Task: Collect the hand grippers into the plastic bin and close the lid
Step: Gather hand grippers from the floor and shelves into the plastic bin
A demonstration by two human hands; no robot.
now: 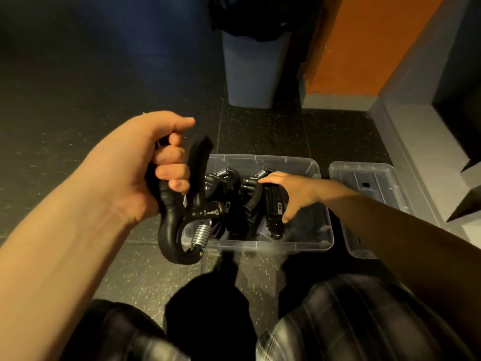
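Observation:
A clear plastic bin (316, 241) stands on the dark floor in front of my knees, with several black hand grippers (235, 194) lying inside. My left hand (145, 173) is shut on a black hand gripper (182, 225) with a steel spring, held above the bin's left edge. Inside the bin, my right hand (294, 191) rests over another black hand gripper (273, 207), fingers and thumb around its handle. The clear lid (374, 183) lies flat on the floor to the right of the bin.
A grey-blue waste bin (252, 71) with a black liner stands behind the plastic bin. An orange wall panel (364, 40) and a grey step (421, 142) run along the right. My knees (346, 321) in plaid trousers fill the bottom.

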